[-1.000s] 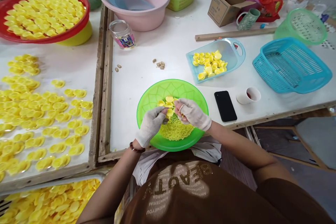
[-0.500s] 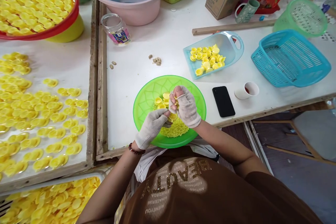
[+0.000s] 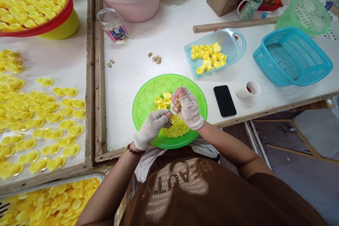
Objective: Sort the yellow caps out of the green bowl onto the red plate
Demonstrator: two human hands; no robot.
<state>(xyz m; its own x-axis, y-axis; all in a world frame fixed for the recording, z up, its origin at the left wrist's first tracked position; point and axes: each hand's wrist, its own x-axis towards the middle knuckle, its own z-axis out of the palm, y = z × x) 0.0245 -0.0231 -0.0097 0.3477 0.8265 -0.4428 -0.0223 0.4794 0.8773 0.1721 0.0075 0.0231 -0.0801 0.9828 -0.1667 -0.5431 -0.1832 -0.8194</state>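
At left fingers [image 3: 168,114], yellow cup [image 3: 174,118], above green basin [image 3: 143,104]

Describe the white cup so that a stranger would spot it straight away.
On the right side of the white table, find the big blue basket. Nearer the wearer, between that basket and the black phone, sits a small white cup with something dark reddish inside. It is plain and has no visible handle, unlike the patterned green mug farther back.
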